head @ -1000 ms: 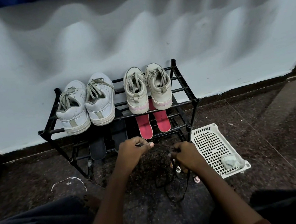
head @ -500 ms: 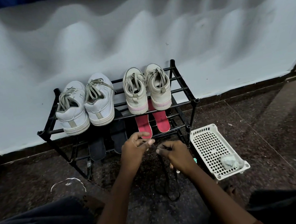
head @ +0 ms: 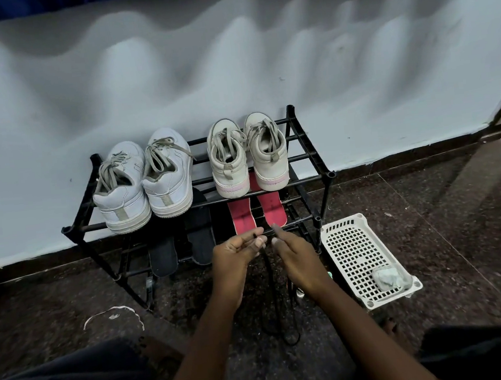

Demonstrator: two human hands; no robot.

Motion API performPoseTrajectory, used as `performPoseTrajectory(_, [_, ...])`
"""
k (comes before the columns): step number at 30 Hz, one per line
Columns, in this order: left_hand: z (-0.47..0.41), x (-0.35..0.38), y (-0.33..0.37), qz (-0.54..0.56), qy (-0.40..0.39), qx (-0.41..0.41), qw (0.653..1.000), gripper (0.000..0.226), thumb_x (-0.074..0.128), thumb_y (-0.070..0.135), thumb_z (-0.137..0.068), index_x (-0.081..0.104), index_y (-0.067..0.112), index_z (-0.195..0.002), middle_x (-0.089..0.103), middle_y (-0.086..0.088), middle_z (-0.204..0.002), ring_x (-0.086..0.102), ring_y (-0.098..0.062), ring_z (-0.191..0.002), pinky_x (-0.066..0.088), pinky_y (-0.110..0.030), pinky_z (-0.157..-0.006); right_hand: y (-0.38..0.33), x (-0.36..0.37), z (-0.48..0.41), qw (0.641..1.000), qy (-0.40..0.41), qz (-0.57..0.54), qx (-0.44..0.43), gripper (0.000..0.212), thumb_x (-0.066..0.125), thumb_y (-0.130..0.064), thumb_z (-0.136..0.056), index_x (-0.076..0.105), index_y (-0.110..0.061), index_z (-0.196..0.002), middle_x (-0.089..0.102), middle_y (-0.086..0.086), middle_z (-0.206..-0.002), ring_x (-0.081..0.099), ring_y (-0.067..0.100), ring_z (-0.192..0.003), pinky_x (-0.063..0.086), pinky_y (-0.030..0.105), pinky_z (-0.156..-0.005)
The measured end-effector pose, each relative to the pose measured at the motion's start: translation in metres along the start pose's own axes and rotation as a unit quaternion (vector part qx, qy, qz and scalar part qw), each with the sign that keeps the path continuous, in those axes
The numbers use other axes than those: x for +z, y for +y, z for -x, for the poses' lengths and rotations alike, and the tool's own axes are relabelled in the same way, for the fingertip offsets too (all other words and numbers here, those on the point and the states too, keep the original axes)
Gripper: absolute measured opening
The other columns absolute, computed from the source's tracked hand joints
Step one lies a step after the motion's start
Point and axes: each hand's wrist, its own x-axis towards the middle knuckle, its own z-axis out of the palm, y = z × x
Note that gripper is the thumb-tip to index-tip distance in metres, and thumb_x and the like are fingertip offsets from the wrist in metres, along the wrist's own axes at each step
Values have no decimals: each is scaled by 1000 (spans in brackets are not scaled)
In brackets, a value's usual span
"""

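Pinching end of black lace [head: 272, 292] between thumb and curled fingers: left hand [head: 234, 253], lower centre of frame. Right hand [head: 297, 260] just beside it, loosely curled, index tip near the same end. We cannot tell if it grips the second strand under its palm. Lace long axis runs down frame from fingers to loop on floor [head: 433, 232]. We judge left hand nearer free end. Shoe rack [head: 307, 150] just above.

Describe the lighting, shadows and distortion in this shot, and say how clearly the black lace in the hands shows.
Head view: dim, soft light; wavy shadows band the wall; the wide-angle lens splays the shoe rack and curves the wall's base; the black lace, pinched by the left hand, nearly vanishes against the dark floor; focus looks sharp.
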Motion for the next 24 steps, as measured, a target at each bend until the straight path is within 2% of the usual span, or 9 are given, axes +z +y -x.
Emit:
performPoseTrajectory(3, [1,1,0,10,1,-9,1000,18,63,-1,-84,71,9,-96,74,4,-80,68,-3,-75,52,-15,-67,0,4,2,995,70,-60,-22,28,49,-7,-94,62,-15,-117,69,0,-100,63,8,-95,49,34,-92])
performPoseTrajectory(4, [0,1,0,11,6,-14,1000,17,63,-1,-84,71,11,-93,74,4,-78,68,-4,-75,52,-16,-67,0,4,3,993,85,-76,-22,25,52,-4,-92,64,-18,-108,69,-2,-86,64,8,-82,52,36,-84])
performPoseTrajectory(6, [0,0,0,13,18,-21,1000,15,64,0,-83,72,13,-85,73,3,-73,67,-4,-71,52,-16,-66,-1,5,3,988,106,-111,-18,26,55,-1,-88,60,-26,-88,67,0,-74,64,12,-71,53,36,-77])
performPoseTrajectory(8, [1,0,2,5,18,-14,1000,13,66,0,-81,72,12,-81,73,3,-71,67,-3,-69,52,-14,-65,-1,5,3,984,121,-126,-20,28,60,0,-85,59,-27,-76,66,1,-73,64,16,-72,51,38,-76])
performPoseTrajectory(11, [2,0,4,-10,12,-6,1000,11,68,-1,-79,71,10,-78,73,5,-69,66,-2,-68,51,-13,-63,-4,5,3,982,117,-149,-19,24,65,-3,-82,66,-26,-75,68,4,-79,64,24,-80,51,37,-77])
performPoseTrajectory(14, [1,0,4,-6,2,-25,1000,11,68,1,-79,71,12,-78,72,4,-69,65,-4,-68,53,-17,-65,-8,6,5,962,109,-251,11,15,65,3,-80,68,-11,-78,69,7,-80,65,20,-77,53,29,-74])
performPoseTrajectory(17, [1,1,4,-1,-5,-36,999,12,67,-1,-80,71,11,-78,71,5,-66,64,-3,-65,52,-16,-62,-8,5,6,933,92,-343,58,13,65,7,-77,70,-5,-77,70,14,-78,65,23,-73,55,33,-72])
performPoseTrajectory(21, [3,3,6,-5,-6,-29,1000,11,68,0,-79,71,11,-81,71,4,-65,63,-4,-61,52,-17,-62,-9,2,5,934,91,-340,62,13,64,7,-77,71,-4,-79,70,16,-78,65,23,-71,55,32,-70])
performPoseTrajectory(24, [4,3,6,-8,2,-26,1000,11,69,1,-78,71,12,-79,70,5,-63,62,-2,-58,52,-17,-61,-8,-1,3,936,88,-338,43,15,64,12,-76,66,-2,-80,67,8,-67,64,17,-62,54,24,-60])
